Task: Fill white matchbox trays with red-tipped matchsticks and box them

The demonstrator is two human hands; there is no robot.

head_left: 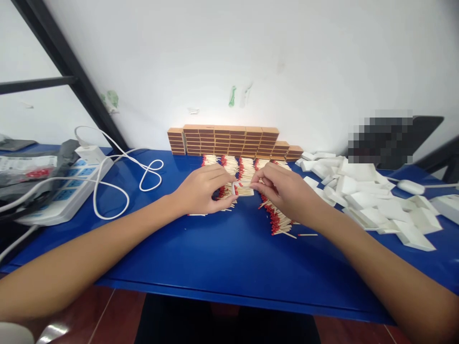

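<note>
Between thumb and fingers, my left hand grips a small white matchbox tray above the blue table. Red-headed matches lie at the tray's right side, their pale ends pointing right; whether they rest inside it is unclear. My right hand is closed in a pinch close to those pale ends. What its fingertips hold, if anything, is too small to make out. Rows of loose matches spread behind and between my hands. Another heap of matches sits under and in front of my right hand.
Stacked brown matchboxes line the wall. A pile of white trays covers the right side of the table. On the left are a power strip, a looping white cable and a dark bag.
</note>
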